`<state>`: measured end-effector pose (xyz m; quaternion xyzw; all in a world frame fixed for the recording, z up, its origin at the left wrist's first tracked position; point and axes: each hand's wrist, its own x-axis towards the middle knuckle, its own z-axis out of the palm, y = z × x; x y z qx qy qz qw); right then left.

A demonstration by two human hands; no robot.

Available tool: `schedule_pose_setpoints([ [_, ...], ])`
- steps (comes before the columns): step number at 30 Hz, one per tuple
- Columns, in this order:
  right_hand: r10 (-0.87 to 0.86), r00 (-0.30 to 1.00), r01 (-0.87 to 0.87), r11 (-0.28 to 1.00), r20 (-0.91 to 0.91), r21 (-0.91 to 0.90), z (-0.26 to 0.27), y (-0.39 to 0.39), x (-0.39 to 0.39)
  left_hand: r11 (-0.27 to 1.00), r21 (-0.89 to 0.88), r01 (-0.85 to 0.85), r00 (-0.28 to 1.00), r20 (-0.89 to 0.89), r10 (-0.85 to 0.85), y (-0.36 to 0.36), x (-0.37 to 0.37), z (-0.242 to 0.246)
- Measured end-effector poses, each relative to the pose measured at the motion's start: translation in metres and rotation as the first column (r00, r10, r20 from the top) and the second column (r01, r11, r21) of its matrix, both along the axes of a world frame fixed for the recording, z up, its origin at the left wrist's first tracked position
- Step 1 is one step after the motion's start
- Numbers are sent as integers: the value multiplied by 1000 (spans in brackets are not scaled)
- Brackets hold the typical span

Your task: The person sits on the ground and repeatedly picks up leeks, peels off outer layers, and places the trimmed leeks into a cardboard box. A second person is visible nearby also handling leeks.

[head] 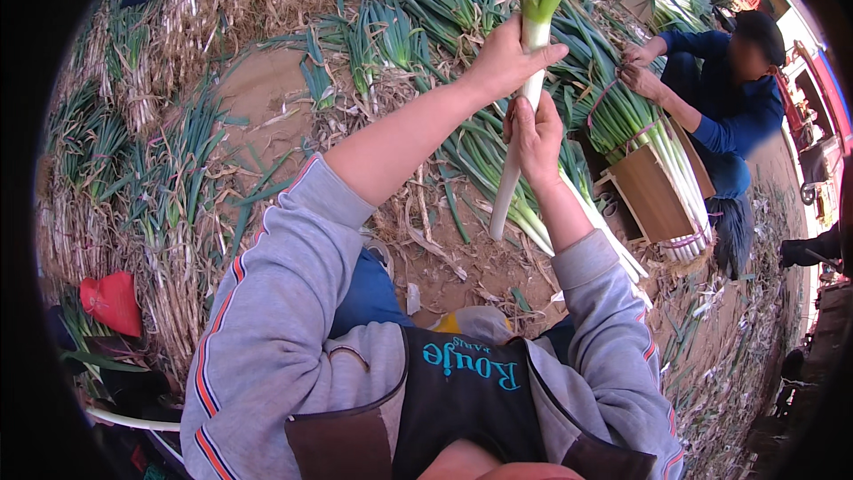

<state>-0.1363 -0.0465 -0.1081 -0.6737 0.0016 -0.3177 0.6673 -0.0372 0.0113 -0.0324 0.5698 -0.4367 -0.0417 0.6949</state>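
Note:
Both my hands hold one thick leek (535, 83), its green top away from me and its smooth white end pointing down towards me. My left hand (510, 60) grips it just below the green part, thumb across the white stalk. Lower on the stalk, my right hand (536, 137) is closed round it with the thumb along the front. Beneath and beyond the hands lie loose leeks (486, 160) on the dirt. Right of them, a large tied leek bundle (640, 127) rests in a wooden cradle (650, 193).
A co-worker (726, 93) crouches at the right with both hands at the tied bundle. Rows of unpeeled leeks (180, 280) stand at the left, beside a red sack (112, 303). Leaf scraps litter the ground (266, 87); a plastic bag (476, 322) lies near my legs.

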Motion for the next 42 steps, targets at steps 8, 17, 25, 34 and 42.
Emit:
schedule_pose_setpoints([
  [8,155,988,-154,970,8,191,-3,-20,4,991,-132,-2,998,-62,-6,-22,-5,-34],
  [17,112,994,-109,973,-2,205,-4,-29,8,963,-148,-227,965,100,243,-23,-5,-34],
  [25,399,908,-413,808,125,421,-3,-34,2,972,-138,-189,982,-25,187,-22,-5,-23],
  [34,356,929,-367,845,104,389,9,-54,-2,915,379,-135,917,397,-29,1,8,-11],
  [42,254,967,-231,899,-12,372,14,-64,-3,726,674,-138,797,511,-323,13,43,-15],
])
